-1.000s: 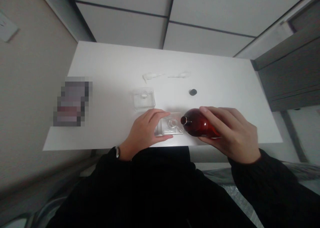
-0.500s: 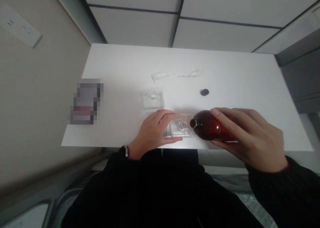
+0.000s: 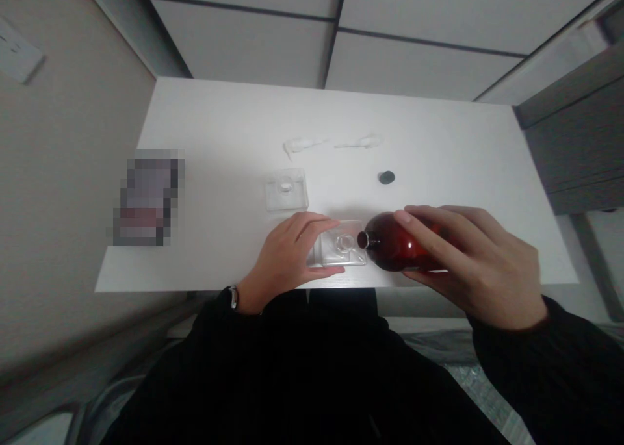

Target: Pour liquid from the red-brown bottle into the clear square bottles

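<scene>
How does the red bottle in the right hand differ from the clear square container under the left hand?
The red bottle is dark and rounded; the clear container is see-through and square. The right hand grips the bottle, while the left hand rests over the container. Both have a round neck.

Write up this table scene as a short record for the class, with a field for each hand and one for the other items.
left hand: fingers and thumb span a clear square glass bottle lying on the table
right hand: holds a dark red glass bottle, neck pointing left toward the clear bottle
other items: second clear square glass bottle; dark round cap; two white pieces; pixelated object
surface: white table
</scene>
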A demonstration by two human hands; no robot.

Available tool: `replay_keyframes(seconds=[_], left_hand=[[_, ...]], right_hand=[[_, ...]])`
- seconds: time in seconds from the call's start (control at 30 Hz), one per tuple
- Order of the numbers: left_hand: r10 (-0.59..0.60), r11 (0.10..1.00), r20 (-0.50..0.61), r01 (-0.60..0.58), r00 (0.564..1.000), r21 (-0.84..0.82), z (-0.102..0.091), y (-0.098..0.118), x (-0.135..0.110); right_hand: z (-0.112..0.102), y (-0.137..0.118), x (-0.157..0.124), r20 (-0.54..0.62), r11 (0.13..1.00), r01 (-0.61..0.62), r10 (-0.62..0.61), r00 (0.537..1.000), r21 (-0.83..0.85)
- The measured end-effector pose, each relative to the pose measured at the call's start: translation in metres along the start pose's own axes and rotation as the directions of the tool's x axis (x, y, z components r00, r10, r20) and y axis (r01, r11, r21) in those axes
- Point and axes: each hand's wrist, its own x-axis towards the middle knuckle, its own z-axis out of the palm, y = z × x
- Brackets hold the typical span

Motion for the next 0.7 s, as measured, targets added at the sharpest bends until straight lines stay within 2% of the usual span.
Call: replay_keyframes(seconds=[0.7], left_hand=[[-0.014,1.0,0.002,0.014,1.0,-0.025,-0.0009,0.0001,0.0006]], right_hand=[[0.0005,0.003,-0.0024,0.031,1.0,0.007,-0.008,1.0,0.008]])
